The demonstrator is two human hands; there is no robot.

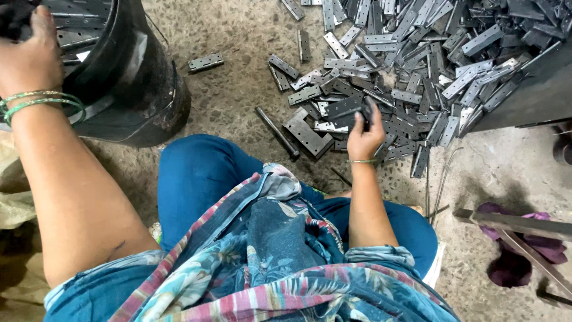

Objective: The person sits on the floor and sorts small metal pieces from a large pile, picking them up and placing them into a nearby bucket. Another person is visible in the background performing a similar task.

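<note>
Speckled concrete floor [238, 36], seen from above a seated person's lap. A heap of flat metal hinges [417, 65] spreads ahead and to the right. We see the right hand [363, 134] at the heap's near edge, fingers pinched on one dark hinge [345, 109]. The left hand [30, 56] rests on the rim of a dark bucket [131, 89] already holding hinges; we cannot tell its grip. We judge that lifting a single hinge clear, not snagging neighbours, serves best.
</note>
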